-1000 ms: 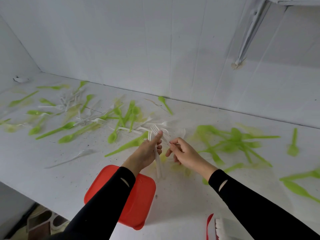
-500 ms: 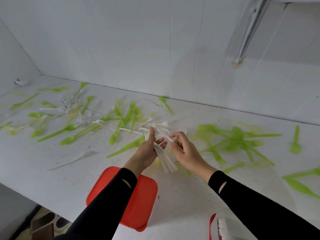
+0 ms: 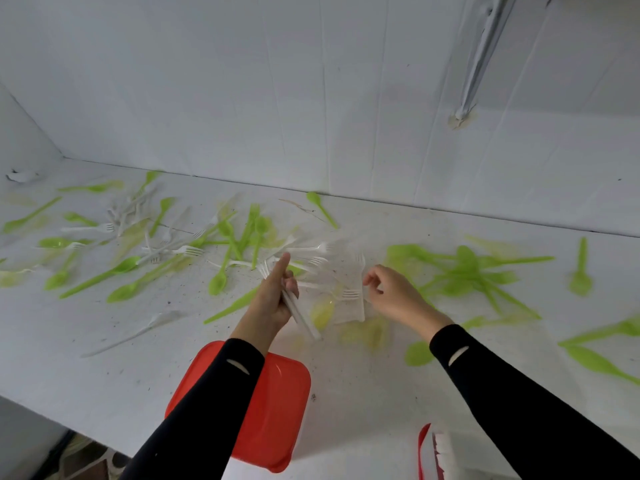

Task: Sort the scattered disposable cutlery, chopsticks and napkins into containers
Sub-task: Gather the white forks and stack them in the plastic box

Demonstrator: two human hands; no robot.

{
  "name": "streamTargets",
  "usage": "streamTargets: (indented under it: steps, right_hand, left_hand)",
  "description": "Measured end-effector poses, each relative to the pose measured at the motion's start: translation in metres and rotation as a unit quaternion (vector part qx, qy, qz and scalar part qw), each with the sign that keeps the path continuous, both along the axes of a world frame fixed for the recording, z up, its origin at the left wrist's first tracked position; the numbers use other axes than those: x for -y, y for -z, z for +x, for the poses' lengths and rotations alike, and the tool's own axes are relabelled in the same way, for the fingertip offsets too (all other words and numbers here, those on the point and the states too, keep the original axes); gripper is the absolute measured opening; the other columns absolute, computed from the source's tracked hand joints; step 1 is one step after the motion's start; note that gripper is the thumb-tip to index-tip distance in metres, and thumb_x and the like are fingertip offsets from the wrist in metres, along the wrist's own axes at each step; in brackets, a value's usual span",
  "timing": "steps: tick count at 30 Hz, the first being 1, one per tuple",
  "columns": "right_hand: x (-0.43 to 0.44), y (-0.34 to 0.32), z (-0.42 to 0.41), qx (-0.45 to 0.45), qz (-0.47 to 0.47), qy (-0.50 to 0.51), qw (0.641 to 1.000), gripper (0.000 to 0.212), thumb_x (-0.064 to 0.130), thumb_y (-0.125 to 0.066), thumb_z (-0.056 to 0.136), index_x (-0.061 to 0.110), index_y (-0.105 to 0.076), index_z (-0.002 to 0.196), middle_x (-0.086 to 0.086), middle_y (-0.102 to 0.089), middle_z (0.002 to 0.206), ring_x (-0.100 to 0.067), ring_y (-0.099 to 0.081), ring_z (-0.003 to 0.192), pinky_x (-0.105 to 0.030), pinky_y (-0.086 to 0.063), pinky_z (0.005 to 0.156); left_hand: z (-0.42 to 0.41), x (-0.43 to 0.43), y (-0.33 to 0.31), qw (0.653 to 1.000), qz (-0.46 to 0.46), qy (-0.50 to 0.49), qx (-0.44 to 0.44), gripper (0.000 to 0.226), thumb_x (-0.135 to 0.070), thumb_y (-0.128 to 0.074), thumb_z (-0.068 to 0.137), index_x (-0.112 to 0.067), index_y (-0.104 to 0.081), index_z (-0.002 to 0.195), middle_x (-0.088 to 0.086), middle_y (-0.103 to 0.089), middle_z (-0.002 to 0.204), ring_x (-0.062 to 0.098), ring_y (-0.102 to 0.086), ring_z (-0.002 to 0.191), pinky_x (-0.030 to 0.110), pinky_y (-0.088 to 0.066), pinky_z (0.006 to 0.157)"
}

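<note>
Head view: a person sorts plastic cutlery on a speckled white counter point(image 3: 363, 393), with forks gathered in one hand.

The left hand point(image 3: 273, 299) has its grip closed round a bundle of white forks point(image 3: 301, 317), tines up by the raised thumb and handles slanting down to the right. The right hand point(image 3: 394, 296) hovers just beside a blurred white fork point(image 3: 349, 294) with its fingers curled; whether its grip holds anything cannot be told. Green cutlery point(image 3: 464, 268) and loose white forks point(image 3: 188, 251) lie scattered across the counter behind both hands. A red container point(image 3: 280, 386) sits at the near edge under the left forearm, and a second red-rimmed container point(image 3: 423, 452) shows at the bottom edge.
</note>
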State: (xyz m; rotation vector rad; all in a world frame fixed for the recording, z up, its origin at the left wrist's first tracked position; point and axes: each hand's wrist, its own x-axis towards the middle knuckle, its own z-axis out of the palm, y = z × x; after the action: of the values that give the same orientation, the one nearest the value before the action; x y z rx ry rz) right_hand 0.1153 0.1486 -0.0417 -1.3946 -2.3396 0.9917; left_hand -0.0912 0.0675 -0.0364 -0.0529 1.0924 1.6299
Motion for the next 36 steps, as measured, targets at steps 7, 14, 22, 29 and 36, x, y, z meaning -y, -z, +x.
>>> streamTargets:
  steps: [7, 14, 22, 29, 36]
  right_hand:
    - [-0.013, -0.007, 0.037, 0.282, 0.0, -0.118, 0.952, 0.044, 0.022, -0.059, 0.084, 0.024, -0.041, 0.124, -0.003, -0.038, 0.121, -0.026, -0.036, 0.118, -0.033, -0.037, 0.09]
    - [-0.03, -0.004, 0.056, 0.25, 0.119, -0.129, 0.952, 0.032, 0.019, -0.054, 0.09, 0.02, -0.055, 0.122, 0.001, -0.052, 0.122, -0.022, -0.04, 0.118, -0.032, -0.039, 0.096]
    - [-0.051, -0.047, 0.089, -0.124, -0.086, 0.03, 0.988, 0.014, 0.024, -0.07, 0.089, 0.011, -0.068, 0.085, 0.002, -0.062, 0.076, -0.008, -0.056, 0.071, -0.023, -0.045, 0.068]
    - [-0.044, -0.056, 0.035, -0.258, -0.127, 0.142, 0.947, 0.007, 0.006, -0.044, 0.095, 0.014, -0.044, 0.093, -0.009, -0.057, 0.074, -0.021, -0.059, 0.053, -0.026, -0.051, 0.05]
    - [-0.015, -0.018, -0.018, 0.185, 0.029, 0.012, 0.982, 0.034, 0.051, -0.054, 0.088, 0.018, -0.052, 0.084, 0.002, -0.054, 0.084, -0.023, -0.057, 0.082, -0.027, -0.037, 0.061]
  left_hand:
    - [-0.003, -0.03, -0.014, 0.92, -0.099, 0.143, -0.352, 0.02, -0.024, -0.071, 0.089, -0.011, -0.056, 0.083, 0.001, -0.05, 0.066, 0.007, -0.041, 0.043, 0.017, -0.031, 0.036]
    - [0.029, -0.054, -0.004, 0.499, -0.064, 0.424, -0.753, 0.04, -0.05, -0.074, 0.075, -0.018, -0.07, 0.099, -0.001, -0.068, 0.1, 0.018, -0.062, 0.099, 0.035, -0.049, 0.086]
    - [0.044, -0.057, 0.004, 0.41, -0.018, 0.426, -0.807, 0.031, -0.035, -0.074, 0.083, -0.025, -0.067, 0.112, -0.005, -0.06, 0.109, 0.015, -0.06, 0.101, 0.025, -0.041, 0.073]
    - [0.006, -0.062, -0.032, 0.594, 0.037, 0.229, -0.77, 0.026, -0.019, -0.076, 0.084, -0.001, -0.064, 0.097, 0.013, -0.072, 0.091, 0.028, -0.067, 0.084, 0.023, -0.04, 0.068]
    - [-0.032, -0.049, -0.041, 0.752, -0.004, 0.064, -0.656, 0.023, -0.026, -0.068, 0.091, -0.015, -0.049, 0.084, 0.001, -0.075, 0.089, 0.019, -0.068, 0.089, 0.036, -0.052, 0.077]
